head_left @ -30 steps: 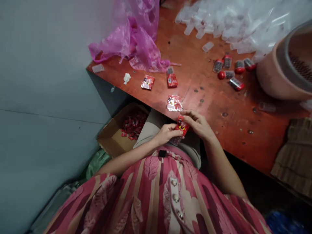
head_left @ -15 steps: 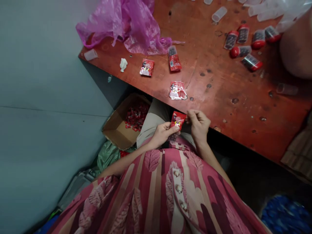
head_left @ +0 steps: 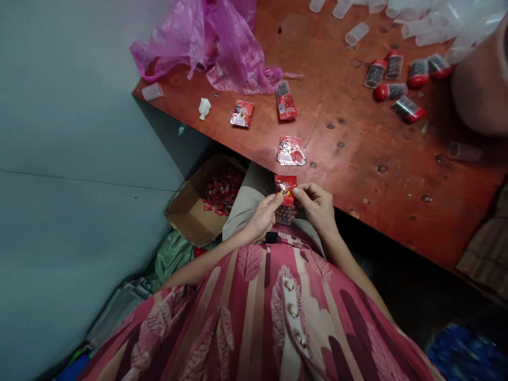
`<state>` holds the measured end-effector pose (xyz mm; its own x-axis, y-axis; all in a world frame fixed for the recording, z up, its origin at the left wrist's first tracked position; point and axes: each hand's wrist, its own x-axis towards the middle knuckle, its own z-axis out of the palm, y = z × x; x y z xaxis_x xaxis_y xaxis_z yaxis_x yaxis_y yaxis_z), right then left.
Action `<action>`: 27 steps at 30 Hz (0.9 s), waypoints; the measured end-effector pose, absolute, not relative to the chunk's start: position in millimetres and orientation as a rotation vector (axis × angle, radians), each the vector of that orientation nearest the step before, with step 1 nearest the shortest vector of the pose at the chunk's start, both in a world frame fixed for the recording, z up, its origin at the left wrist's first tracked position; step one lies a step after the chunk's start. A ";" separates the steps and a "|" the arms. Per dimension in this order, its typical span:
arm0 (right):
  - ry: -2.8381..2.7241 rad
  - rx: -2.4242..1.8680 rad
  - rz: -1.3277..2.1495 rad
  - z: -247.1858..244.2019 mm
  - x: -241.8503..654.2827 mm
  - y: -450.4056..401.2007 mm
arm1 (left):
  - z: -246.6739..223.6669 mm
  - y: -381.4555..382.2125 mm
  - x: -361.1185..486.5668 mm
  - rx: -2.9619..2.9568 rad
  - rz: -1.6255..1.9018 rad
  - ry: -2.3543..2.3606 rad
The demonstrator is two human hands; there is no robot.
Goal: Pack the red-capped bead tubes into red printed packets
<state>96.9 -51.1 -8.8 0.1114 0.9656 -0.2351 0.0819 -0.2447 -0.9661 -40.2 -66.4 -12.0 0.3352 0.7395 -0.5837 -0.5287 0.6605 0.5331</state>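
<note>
Just below the table edge, my left hand [head_left: 265,217] and my right hand [head_left: 318,207] both pinch a clear tube of small dark balls [head_left: 284,215] with a red printed sleeve [head_left: 284,186] over its upper part. My left thumb presses on the sleeve's lower left and my right thumb on its right side; the fingers behind are mostly hidden. On the table above my hands lies a flat red and silver printed packet [head_left: 291,151]. Another packet [head_left: 242,114] is further left, near a similar sleeved tube [head_left: 286,101].
A pink plastic bag [head_left: 234,58] and crumpled white scrap [head_left: 204,108] lie on the wooden table [head_left: 349,169]. At the right are several red-capped tubes [head_left: 407,109], clear tubes [head_left: 357,34] and a large round container [head_left: 480,84]. A cardboard box [head_left: 184,211] of red pieces stands below.
My right hand has moved left and down from the sleeve's upper right corner and now grips its right side. The sleeved tube is straighter, with more of its clear end showing.
</note>
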 end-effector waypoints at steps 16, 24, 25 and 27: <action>-1.032 -1.463 1.337 -8.7 73.8 -73.1 | -4.7 -39.1 -38.4 0.249 1.095 0.821; -1.098 -1.538 1.147 -8.7 69.6 -77.6 | -7.4 -36.4 -37.9 0.290 1.086 0.923; -1.026 -1.511 1.184 -8.4 68.7 -77.1 | -7.7 -38.0 -37.5 0.310 1.059 0.925; -0.880 -1.457 1.263 -9.0 67.4 -74.5 | -8.7 -41.6 -36.5 0.346 1.000 0.909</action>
